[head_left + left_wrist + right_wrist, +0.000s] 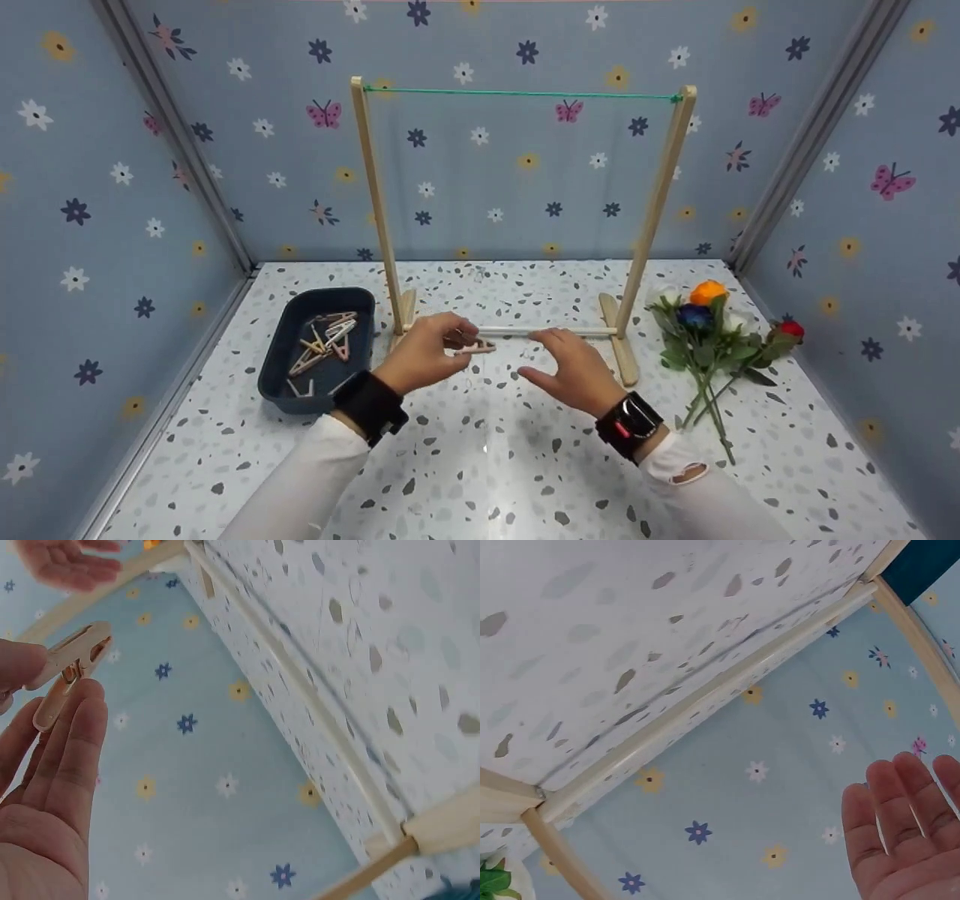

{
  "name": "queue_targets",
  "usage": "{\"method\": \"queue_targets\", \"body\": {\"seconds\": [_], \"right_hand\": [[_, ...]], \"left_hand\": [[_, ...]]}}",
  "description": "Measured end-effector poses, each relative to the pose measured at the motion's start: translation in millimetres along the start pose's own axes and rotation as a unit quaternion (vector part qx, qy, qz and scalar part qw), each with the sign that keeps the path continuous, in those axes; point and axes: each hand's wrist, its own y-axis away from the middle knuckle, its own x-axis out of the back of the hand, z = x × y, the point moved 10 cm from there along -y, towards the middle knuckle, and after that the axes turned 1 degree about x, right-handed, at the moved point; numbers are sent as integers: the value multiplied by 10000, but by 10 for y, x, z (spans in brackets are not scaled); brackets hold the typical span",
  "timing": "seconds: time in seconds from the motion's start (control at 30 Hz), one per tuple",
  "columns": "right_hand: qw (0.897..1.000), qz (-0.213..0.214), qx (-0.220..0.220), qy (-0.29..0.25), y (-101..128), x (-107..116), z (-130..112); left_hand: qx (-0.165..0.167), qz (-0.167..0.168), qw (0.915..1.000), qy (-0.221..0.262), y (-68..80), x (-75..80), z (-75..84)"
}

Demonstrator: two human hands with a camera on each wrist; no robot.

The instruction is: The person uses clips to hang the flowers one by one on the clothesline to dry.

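Note:
A pale pink clothespin [73,667] is pinched between the thumb and fingers of my left hand [430,351]; its legs lie against the fingertips and its jaws point away from the palm. In the head view that hand is in front of the left part of the wooden frame's white crossbar [510,331]. My right hand [574,369] hovers near the right part of the crossbar, holding nothing. The right wrist view shows its fingers [895,802] extended and slightly spread. A green string [517,93] runs between the tops of the two wooden posts.
A dark blue bin [274,367] with several clothespins stands left of the frame. To its right lie artificial roses [696,316] in orange, blue, white and red, stems toward me. The frame's right post [660,202] rises from a wooden foot [621,345]. Flower-patterned panels enclose the table.

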Motion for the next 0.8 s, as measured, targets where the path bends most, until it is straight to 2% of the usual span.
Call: {"method": "queue_targets", "body": {"seconds": [0.2,0.33,0.4,0.47,0.57,0.7,0.8], "right_hand": [[9975,103,539,-437,-35,15,-233],[9949,187,780,-617,-34,32,-293],[9937,170,845,-711,-32,37,-311],[9929,116,876,-791,-31,36,-323],[9923,29,934,-808,-28,29,-337],[9919,-24,1085,-662,-16,25,-367],[9914,-22,1165,-596,-5,32,-386]], "left_hand": [[-332,-284,9982,417,5,-289,137],[-575,-351,9955,673,-13,-367,207],[-715,-355,9950,608,-13,-376,244],[-849,-365,9951,360,-8,-376,282],[-1076,-364,9928,-389,2,-373,345],[-1348,-403,9807,-1356,17,-389,407],[-1433,-467,9734,-1725,29,-402,425]]}}
